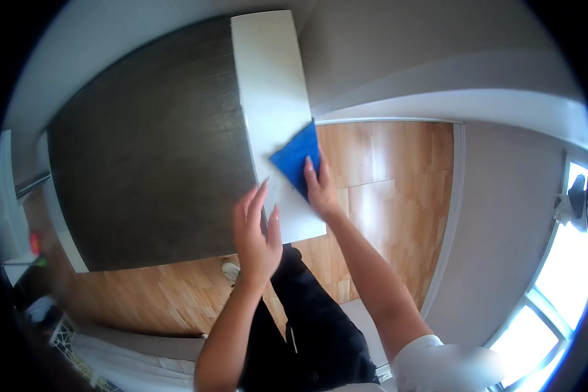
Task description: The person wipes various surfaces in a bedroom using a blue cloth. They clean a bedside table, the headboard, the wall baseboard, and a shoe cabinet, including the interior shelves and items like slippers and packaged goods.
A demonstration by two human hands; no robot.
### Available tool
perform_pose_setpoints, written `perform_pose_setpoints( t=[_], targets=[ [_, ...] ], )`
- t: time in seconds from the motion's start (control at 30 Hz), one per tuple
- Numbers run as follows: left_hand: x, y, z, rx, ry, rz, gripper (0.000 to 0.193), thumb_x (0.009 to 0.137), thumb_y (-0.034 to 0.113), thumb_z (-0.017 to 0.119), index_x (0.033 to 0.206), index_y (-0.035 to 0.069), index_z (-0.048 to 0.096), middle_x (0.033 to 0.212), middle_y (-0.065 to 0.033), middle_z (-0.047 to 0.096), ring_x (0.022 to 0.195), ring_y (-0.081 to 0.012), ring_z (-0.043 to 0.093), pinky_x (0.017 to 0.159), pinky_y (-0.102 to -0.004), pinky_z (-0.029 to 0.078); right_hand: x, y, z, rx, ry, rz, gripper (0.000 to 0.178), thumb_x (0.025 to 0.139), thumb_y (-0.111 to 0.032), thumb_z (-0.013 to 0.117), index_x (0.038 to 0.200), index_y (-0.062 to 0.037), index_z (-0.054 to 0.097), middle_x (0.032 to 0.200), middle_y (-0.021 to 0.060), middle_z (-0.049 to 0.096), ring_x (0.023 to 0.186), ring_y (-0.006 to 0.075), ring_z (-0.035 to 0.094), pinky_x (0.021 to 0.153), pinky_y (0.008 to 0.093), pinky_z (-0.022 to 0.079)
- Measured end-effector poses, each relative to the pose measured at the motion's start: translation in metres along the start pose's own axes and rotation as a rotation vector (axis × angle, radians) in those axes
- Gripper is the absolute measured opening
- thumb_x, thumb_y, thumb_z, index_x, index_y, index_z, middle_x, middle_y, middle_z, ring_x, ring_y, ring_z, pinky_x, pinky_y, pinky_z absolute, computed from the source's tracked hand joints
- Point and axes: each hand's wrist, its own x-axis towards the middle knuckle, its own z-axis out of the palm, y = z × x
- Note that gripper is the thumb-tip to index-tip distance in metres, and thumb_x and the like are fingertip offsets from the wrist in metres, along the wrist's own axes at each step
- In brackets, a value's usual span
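Note:
A folded blue cloth lies against the white panel, reaching over its right edge. My right hand grips the cloth near that edge, fingers pressed on it and thumb side toward the panel. My left hand is raised by the panel's near left edge, its fingers apart and nothing in it. Left of the panel spreads a large dark grey-brown surface, which meets the white strip along a straight seam.
Wood-plank floor shows to the right and below the furniture. A grey wall and a bright window stand at the right. At the lower left are a white curtain-like fabric and a small red item. My dark trousers are below.

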Motion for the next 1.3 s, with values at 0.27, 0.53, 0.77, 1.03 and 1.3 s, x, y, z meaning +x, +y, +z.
perform_pose_setpoints(
  t=[0.27,0.53,0.77,1.03,1.3],
  targets=[
    [-0.059,-0.006,0.014,-0.001,-0.003,-0.077,0.030,0.082,0.007,0.057,0.111,0.004,0.053,0.105,-0.0113,0.055,0.098,-0.0289,0.053,0.084,-0.0361,0.043,0.057,0.024,-0.021,0.482,-0.296,0.534,0.079,0.084,-0.063,0.029,0.140,-0.0095,0.014,0.142,0.0136,0.022,0.127,0.0228,0.027,0.103,0.0365,0.022],
    [-0.073,-0.017,0.083,0.253,-0.001,0.197,0.042,0.086,0.015,0.048,0.127,0.007,0.042,0.131,-0.0116,0.042,0.124,-0.0357,0.033,0.102,-0.0496,0.020,-0.037,0.060,-0.036,0.554,-0.372,0.610,0.065,0.090,-0.054,0.025,0.136,-0.0084,0.027,0.133,0.0096,0.037,0.119,0.0193,0.037,0.099,0.0301,0.030],
    [-0.066,-0.035,0.128,0.654,0.343,0.267,0.033,0.090,0.022,0.036,0.107,0.011,0.062,0.118,-0.0031,0.056,0.113,-0.0175,0.049,0.098,-0.0339,0.026,0.010,0.047,-0.025,0.333,-0.359,-0.218,0.061,0.094,-0.046,0.021,0.141,-0.0125,0.003,0.145,0.0097,0.009,0.133,0.0215,0.010,0.107,0.0304,0.008],
    [-0.022,-0.063,0.133,0.851,0.495,0.452,0.044,0.092,0.022,0.021,0.099,0.011,0.063,0.100,-0.0003,0.065,0.098,-0.0148,0.056,0.091,-0.0297,0.023,0.153,0.108,0.028,0.744,-0.454,0.016,0.063,0.090,-0.044,0.029,0.138,-0.0078,0.013,0.141,0.0131,0.019,0.129,0.0255,0.021,0.105,0.0344,0.018],
    [0.018,-0.085,0.140,0.868,0.897,0.884,0.030,0.086,0.030,0.036,0.095,0.008,0.054,0.105,-0.0117,0.056,0.104,-0.0260,0.047,0.090,-0.0410,0.035,0.152,0.160,0.055,0.791,-0.271,-0.034,0.053,0.089,-0.027,0.039,0.135,-0.0042,0.025,0.138,0.0158,0.025,0.130,0.0287,0.020,0.105,0.0371,0.016]
  ],
)
